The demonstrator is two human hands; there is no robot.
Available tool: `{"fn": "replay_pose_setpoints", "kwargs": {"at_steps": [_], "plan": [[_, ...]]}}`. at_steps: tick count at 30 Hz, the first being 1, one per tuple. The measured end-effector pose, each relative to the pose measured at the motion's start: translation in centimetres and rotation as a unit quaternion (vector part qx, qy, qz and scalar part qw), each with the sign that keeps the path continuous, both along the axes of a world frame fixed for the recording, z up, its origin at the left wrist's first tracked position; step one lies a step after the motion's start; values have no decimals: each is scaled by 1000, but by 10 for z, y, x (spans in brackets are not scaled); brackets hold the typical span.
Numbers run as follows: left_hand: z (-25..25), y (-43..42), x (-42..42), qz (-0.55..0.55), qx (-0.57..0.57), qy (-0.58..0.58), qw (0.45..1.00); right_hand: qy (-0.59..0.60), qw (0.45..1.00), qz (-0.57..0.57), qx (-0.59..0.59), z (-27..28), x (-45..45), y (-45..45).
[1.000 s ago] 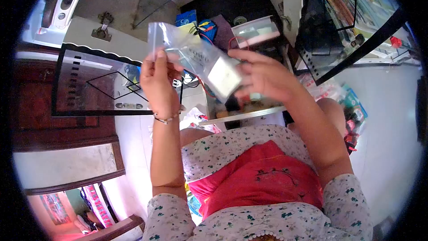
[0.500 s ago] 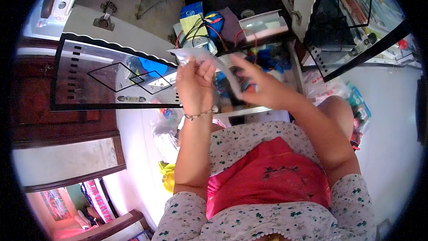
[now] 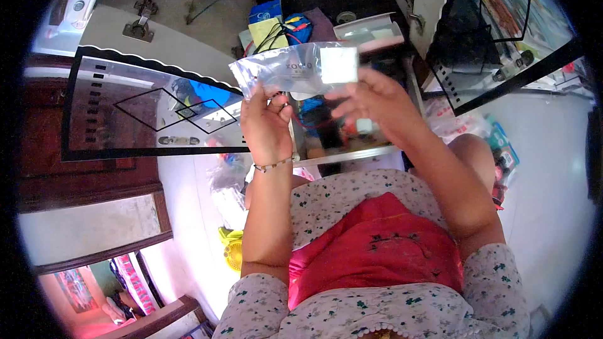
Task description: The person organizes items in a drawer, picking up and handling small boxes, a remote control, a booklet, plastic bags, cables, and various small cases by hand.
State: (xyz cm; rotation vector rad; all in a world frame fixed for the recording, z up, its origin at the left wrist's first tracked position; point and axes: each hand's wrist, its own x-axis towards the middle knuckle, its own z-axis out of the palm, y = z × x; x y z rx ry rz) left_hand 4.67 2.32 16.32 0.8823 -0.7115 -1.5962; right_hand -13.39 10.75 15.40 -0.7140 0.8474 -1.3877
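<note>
A clear plastic bag (image 3: 276, 66) with dark printing is stretched out sideways above an open drawer (image 3: 358, 154). Inside its right end lies a white square item (image 3: 339, 65). My left hand (image 3: 267, 122) pinches the bag's left end between thumb and fingers. At the lower right corner of the bag, by the white item, my right hand (image 3: 380, 103) has its fingers bent around the edge, slightly blurred. Various small things in the drawer are partly hidden by the hands and bag.
Behind the bag are a yellow paper (image 3: 267, 32), cables and a long white box (image 3: 370, 30). Glass cabinet doors stand open at left (image 3: 151, 110) and right (image 3: 502, 44). A yellow fan (image 3: 232, 250) and plastic bags (image 3: 226, 191) are on the floor.
The bag, earlier slanting down and then swung edge-on, is now held level and flat with its printing showing. My left hand has moved right from where it was a second ago.
</note>
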Motion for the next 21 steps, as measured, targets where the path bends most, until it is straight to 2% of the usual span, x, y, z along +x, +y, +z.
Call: {"fn": "replay_pose_setpoints", "kwargs": {"at_steps": [13,19,21], "plan": [[3,5,-7,33,-23,-31,999,1,1000,-21,-3,-6,-5,-3],[11,15,-24,22,-111,12,994,2,999,-37,17,-4,-7,-2],[7,21,-28,-73,-117,-69,988,-15,1000,-20,18,-4,-6,-2]]}}
